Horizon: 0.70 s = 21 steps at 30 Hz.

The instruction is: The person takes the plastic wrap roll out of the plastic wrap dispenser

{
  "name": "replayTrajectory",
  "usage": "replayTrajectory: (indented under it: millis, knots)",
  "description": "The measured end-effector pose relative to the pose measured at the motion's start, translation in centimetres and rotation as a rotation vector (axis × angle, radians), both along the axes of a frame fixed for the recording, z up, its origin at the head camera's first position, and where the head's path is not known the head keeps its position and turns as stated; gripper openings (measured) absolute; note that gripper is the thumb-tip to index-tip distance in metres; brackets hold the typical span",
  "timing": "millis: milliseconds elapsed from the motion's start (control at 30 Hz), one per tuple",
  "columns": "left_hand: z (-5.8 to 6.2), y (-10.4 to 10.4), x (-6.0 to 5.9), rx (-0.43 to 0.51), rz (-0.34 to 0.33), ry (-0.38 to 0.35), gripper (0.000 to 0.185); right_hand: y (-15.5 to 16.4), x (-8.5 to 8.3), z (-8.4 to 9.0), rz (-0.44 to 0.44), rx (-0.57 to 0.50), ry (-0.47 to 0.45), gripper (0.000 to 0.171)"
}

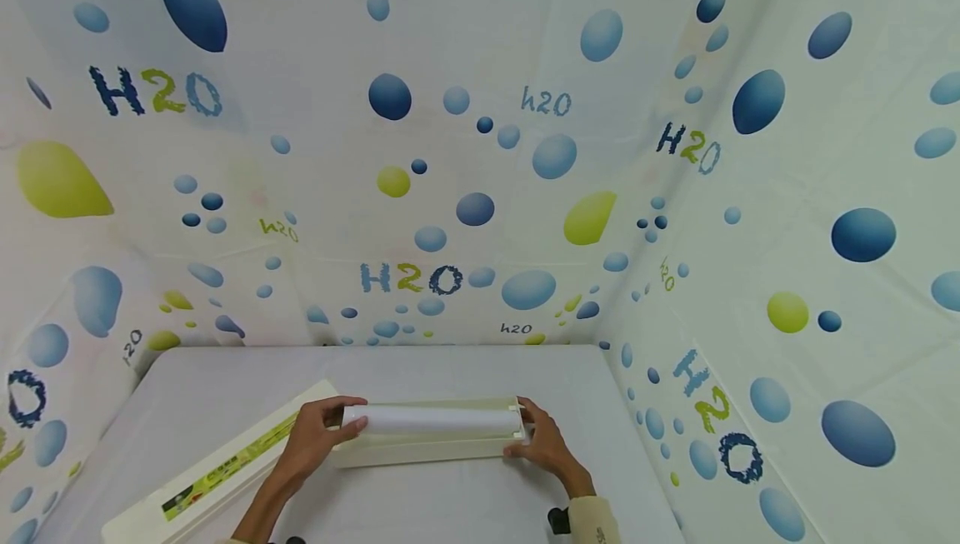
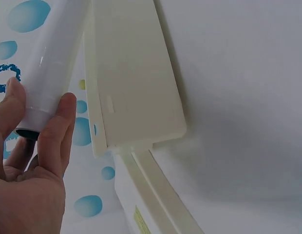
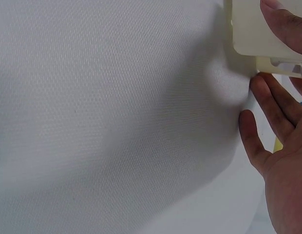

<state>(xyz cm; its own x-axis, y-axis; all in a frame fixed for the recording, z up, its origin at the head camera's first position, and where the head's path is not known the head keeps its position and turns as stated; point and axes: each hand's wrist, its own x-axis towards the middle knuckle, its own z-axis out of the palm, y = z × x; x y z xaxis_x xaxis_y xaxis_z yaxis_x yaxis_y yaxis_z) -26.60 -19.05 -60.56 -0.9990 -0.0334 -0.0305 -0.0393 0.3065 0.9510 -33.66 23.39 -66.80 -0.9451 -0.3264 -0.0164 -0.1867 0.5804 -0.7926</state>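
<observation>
A white roll (image 1: 431, 421), apparently of film, lies along a long cream box (image 1: 420, 452) at the middle of the table. My left hand (image 1: 311, 440) grips the roll's left end between thumb and fingers; in the left wrist view the dark hollow core shows at that end. There the roll (image 2: 51, 58) stands apart from the cream box (image 2: 136, 73) at its near end. My right hand (image 1: 549, 446) holds the box's right end, with the thumb on its front wall and fingers behind. A long cream lid (image 1: 303, 401) with a green label lies slanted at the left.
The white table (image 1: 450, 511) ends at a back edge against a white curtain (image 1: 322, 69) printed with blue and green drops. Another curtain side (image 1: 787, 161) runs along the right. The box's left end overlaps the lid in the left wrist view.
</observation>
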Motion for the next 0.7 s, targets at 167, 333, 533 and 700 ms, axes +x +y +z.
replayTrajectory:
  millis: [167, 333, 533, 700]
  knots:
    - [-0.1, 0.5, -0.3, 0.073, 0.033, -0.049, 0.044, 0.0, -0.1, 0.1, 0.003, 0.000, -0.001, 0.096]
    - [0.0, 1.0, -0.4, 0.091, 0.071, -0.087, 0.043, 0.0, 0.0, 0.2, 0.008, 0.002, 0.012, 0.096]
    - [0.0, 1.3, -0.3, 0.142, 0.111, -0.105, 0.041, 0.1, 0.1, 0.2, 0.008, -0.008, 0.019, 0.094]
    - [-0.2, 1.3, -0.1, 0.194, 0.130, -0.113, 0.042, 0.2, 0.2, 0.2, 0.003, -0.007, 0.004, 0.095]
